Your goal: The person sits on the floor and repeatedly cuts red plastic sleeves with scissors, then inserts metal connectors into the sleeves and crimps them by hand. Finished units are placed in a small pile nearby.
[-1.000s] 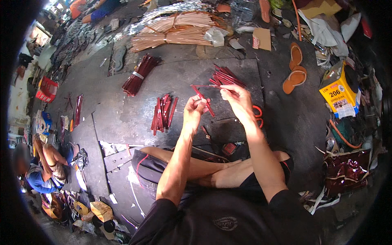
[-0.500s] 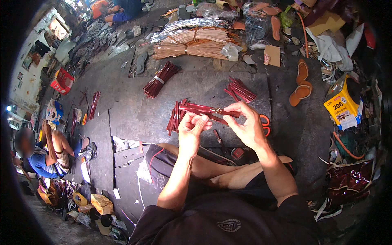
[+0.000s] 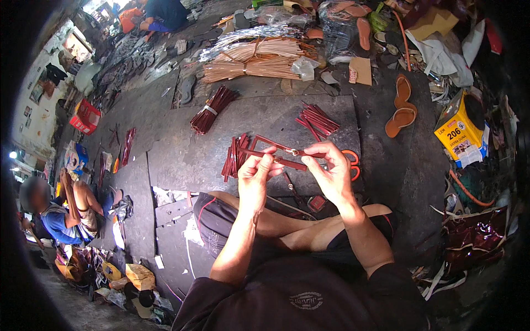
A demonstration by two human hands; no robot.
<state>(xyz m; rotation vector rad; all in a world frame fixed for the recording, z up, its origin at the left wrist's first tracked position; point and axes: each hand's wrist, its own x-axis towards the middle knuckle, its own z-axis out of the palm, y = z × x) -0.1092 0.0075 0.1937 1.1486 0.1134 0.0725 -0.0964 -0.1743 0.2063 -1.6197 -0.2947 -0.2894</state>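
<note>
Two dark red glossy straps are between my hands above the mat. My left hand (image 3: 255, 175) pinches them between thumb and fingers. The upper strap (image 3: 276, 143) bends into a loop and carries a small metal buckle (image 3: 295, 152). My right hand (image 3: 331, 168) pinches this strap just right of the buckle. The lower strap (image 3: 293, 164) reaches from my left fingers toward my right hand, with a shiny fitting near my left fingertips. Beyond my left hand lies a pile of red strips (image 3: 234, 157). Another buckled strap (image 3: 291, 185) lies close to my crossed legs.
Orange-handled scissors (image 3: 354, 165) lie beside my right hand. Farther off are a tied red bundle (image 3: 214, 109), loose red strips (image 3: 319, 118), tan strip bundles (image 3: 259, 60) and brown sandals (image 3: 401, 120). A yellow box (image 3: 457, 132) stands at right. Another person (image 3: 61, 215) sits at left.
The straps, held close together before, are now spread apart, and the upper one has opened into a loop. My left hand has turned slightly; both hands stay near the same place.
</note>
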